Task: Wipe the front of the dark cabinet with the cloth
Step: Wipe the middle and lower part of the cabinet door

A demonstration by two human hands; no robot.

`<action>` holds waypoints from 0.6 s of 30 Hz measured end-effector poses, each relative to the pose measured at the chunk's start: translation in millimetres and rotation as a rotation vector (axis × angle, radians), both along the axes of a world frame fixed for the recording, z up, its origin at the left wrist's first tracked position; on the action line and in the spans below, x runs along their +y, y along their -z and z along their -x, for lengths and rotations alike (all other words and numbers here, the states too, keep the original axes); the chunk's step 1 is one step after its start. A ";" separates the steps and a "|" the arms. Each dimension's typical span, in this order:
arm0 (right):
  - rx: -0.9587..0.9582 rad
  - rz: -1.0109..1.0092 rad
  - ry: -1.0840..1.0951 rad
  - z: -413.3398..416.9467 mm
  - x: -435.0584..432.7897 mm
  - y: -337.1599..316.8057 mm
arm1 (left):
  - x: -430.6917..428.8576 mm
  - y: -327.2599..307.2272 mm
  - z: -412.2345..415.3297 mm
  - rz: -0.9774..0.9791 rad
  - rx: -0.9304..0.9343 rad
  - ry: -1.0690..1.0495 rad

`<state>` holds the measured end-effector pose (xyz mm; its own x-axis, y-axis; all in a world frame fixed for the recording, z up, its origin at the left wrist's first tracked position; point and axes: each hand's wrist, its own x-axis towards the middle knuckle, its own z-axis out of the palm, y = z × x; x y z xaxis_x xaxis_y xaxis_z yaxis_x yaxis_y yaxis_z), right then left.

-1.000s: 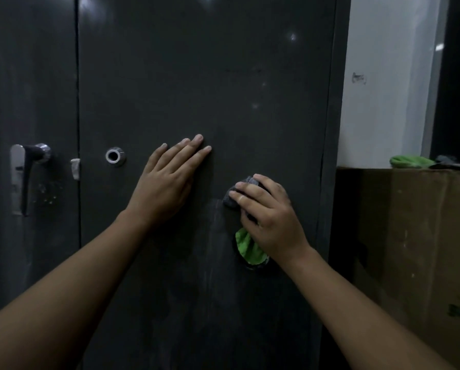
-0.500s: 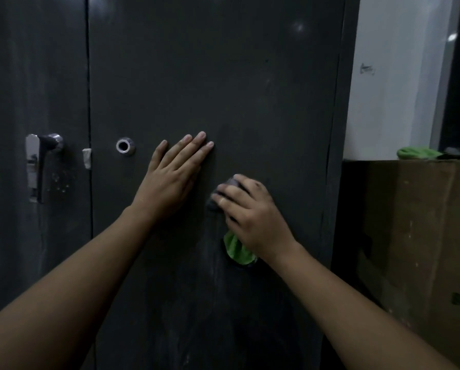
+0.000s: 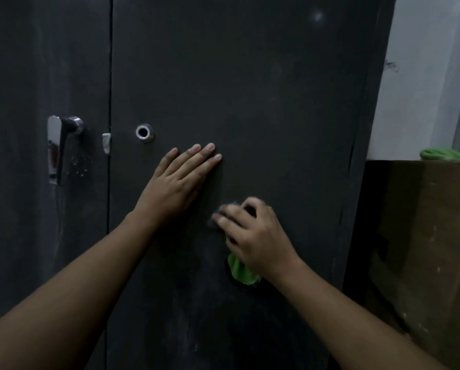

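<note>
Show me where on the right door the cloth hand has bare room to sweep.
Free: the wide stretch of the right door above both hands, up to the top edge, and the patch below the cloth. Crowded: the middle, where the left hand lies flat close beside the right hand, and leftward by the lock.
</note>
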<state>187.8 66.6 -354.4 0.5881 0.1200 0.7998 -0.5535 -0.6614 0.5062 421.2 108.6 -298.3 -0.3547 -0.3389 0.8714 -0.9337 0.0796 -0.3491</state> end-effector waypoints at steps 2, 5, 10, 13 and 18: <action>0.105 0.015 -0.016 5.1 -0.6 14.4 | 0.7 0.5 -0.7 -0.028 0.006 -0.014; 0.103 -0.005 -0.029 5.7 -2.0 7.5 | 0.3 3.0 0.3 -0.003 0.010 -0.007; -0.263 -0.076 0.018 4.2 -1.2 -25.9 | -2.1 7.4 1.6 0.067 0.017 0.017; -0.038 -0.062 0.000 -2.5 -2.7 11.1 | -3.3 8.0 2.2 0.068 0.021 0.019; 0.170 -0.055 -0.047 -1.2 4.0 50.8 | -0.6 7.7 1.3 0.037 0.022 0.022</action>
<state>189.0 70.6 -405.2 0.7100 0.1091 0.6957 -0.4310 -0.7139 0.5519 419.9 107.9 -306.0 -0.3426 -0.2987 0.8907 -0.9393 0.0880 -0.3318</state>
